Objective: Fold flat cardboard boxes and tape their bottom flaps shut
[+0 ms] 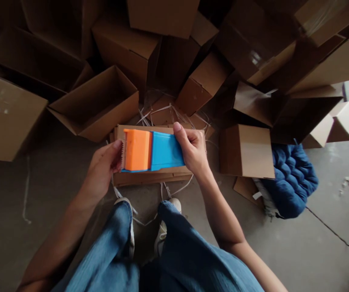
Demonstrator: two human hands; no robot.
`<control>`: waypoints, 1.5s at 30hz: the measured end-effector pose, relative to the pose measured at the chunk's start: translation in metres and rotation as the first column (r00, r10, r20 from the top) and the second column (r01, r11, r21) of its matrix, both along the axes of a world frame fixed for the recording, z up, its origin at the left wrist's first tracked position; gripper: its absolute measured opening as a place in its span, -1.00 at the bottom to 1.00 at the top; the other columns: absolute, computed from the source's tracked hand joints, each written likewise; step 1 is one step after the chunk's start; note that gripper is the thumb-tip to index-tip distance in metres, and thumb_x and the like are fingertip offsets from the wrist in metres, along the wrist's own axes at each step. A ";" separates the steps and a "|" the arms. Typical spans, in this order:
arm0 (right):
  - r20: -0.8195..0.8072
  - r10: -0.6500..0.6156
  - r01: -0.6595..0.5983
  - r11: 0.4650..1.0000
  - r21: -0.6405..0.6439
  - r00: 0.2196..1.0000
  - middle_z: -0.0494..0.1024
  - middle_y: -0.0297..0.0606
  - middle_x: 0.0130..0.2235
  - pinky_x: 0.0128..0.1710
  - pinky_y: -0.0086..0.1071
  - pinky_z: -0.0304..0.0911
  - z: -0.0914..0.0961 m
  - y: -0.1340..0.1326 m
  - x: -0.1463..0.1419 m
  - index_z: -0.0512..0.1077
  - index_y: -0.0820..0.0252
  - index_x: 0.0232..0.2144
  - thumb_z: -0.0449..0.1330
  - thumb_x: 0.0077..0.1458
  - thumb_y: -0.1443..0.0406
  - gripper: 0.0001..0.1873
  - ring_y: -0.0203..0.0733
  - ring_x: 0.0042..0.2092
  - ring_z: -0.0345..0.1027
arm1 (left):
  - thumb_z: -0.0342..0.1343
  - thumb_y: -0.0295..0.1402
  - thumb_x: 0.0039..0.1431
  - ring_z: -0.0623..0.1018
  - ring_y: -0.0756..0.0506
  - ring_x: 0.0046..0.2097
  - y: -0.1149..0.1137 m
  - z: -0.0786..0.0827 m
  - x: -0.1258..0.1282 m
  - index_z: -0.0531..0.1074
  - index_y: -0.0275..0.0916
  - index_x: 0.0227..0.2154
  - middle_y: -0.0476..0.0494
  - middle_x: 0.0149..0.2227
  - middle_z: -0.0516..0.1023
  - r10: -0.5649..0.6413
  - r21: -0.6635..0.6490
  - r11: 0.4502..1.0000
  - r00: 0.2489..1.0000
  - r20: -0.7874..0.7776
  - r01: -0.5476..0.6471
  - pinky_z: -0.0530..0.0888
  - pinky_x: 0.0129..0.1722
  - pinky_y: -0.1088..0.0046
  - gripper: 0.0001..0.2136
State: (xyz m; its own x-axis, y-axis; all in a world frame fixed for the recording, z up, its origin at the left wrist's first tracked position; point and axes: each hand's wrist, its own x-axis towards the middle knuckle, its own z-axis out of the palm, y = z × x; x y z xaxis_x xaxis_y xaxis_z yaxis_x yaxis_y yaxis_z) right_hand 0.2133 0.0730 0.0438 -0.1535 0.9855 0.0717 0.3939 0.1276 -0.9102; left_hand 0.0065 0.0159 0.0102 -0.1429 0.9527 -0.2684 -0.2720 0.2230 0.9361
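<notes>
1. The left hand (104, 160) is closed around the serrated end of an orange-and-blue tape dispenser (139, 150).
2. The right hand (191, 149) grips its blue end.
3. The dispenser is over a flat cardboard box (153, 179); contact is hidden.
4. Beyond lie white plastic strapping (162, 115), open cardboard boxes (93, 103), and a blue cushion (292, 180) on the concrete floor (40, 182).

Open cardboard boxes (110, 115) heaped ahead; blue quilted cushion (292, 182) at right; white plastic strapping (180, 188) strewn on concrete floor (34, 194).
</notes>
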 end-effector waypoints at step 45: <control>0.067 0.087 -0.089 0.996 0.025 0.994 -0.09 -0.43 -0.58 -0.49 -0.35 -0.23 0.005 -0.001 0.004 -0.13 0.09 -0.64 -0.04 0.30 -0.23 -0.28 -0.38 -0.51 -0.17 | 0.29 -0.04 0.20 0.13 0.04 -0.52 0.002 -0.013 -0.013 0.28 -0.22 -0.66 0.05 -0.61 0.18 0.194 0.280 0.953 0.941 -0.278 -0.114 0.08 -0.55 0.46 -0.51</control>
